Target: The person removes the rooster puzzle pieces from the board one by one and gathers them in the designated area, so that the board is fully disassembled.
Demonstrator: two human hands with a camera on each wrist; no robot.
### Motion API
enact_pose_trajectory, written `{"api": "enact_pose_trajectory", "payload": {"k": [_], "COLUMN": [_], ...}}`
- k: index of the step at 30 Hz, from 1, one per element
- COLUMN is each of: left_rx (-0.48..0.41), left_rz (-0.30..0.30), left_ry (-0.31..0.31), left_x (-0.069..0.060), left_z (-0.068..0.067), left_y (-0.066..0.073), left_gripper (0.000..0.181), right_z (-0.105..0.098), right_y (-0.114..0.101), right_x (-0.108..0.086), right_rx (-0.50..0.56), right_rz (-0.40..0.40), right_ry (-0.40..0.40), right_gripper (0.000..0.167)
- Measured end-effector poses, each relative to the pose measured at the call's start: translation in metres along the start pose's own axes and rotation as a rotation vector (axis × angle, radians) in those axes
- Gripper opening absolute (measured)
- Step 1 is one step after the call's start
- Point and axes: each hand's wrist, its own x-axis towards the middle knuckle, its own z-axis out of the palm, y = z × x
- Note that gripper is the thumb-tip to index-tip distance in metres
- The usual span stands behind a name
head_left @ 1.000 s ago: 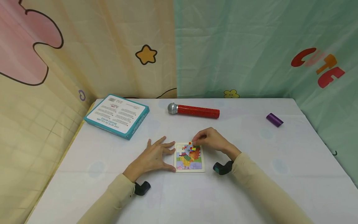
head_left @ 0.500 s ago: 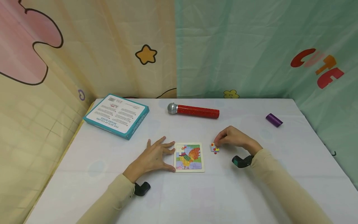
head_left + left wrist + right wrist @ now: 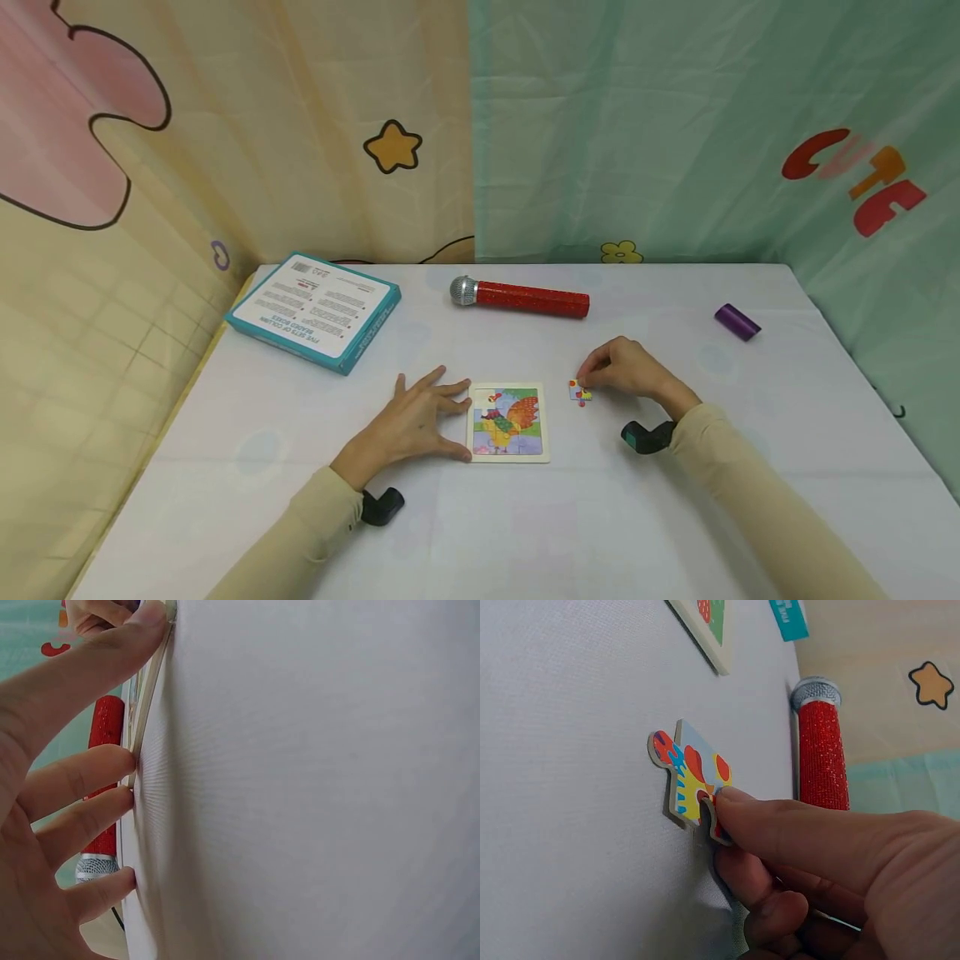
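A square puzzle with a pale frame and a colourful bird picture lies flat on the table. At its left edge, the left hand rests with fingers spread and relaxed; in the left wrist view its thumb and fingertips touch the pale edge. To the right of the frame, the right hand pinches a small puzzle piece. The right wrist view shows this piece, yellow, blue and red, tilted between thumb and fingers of the right hand, close to the tabletop.
A teal-edged box lies at the back left. Behind the puzzle is a red microphone with a silver head. A purple cylinder lies at the back right. Printed curtains hang behind the table.
The right hand has moved right, away from the puzzle's upper right corner, with the piece in its fingers. The left hand has stayed at the frame's left edge.
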Motion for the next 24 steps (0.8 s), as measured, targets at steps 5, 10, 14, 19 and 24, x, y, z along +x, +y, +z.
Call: {"api": "enact_pose_trajectory", "payload": {"k": [5,10,14,19,24], "left_rx": [-0.002,0.000,0.001,0.004,-0.004], "left_rz": [0.001,0.001,0.004,0.001,0.001], "left_ry": [-0.002,-0.003,-0.002,-0.006,-0.009], "left_x": [0.001,0.001,0.002,0.001,0.002], "left_z": [0.000,-0.001,-0.001,-0.001,0.000], "left_y": [0.001,0.001,0.000,-0.001,-0.002], "left_gripper": [0.075,0.076,0.076,0.076,0.076], "right_z": [0.002,0.003,0.000,0.002,0.021], "right_y": [0.000,0.000,-0.002,-0.013,-0.034], "right_x": [-0.001,-0.001,-0.003,-0.002,0.006], "right_rx": [-0.023,-0.031,-0.050,-0.081,-0.058], "right_rz": [-0.012,-0.016,-0.013,-0.080,-0.237], "right_ry": [0.025,0.046,0.063,0.111,0.010], "right_gripper": [0.006,0.005,0.006,0.008,0.012]}}
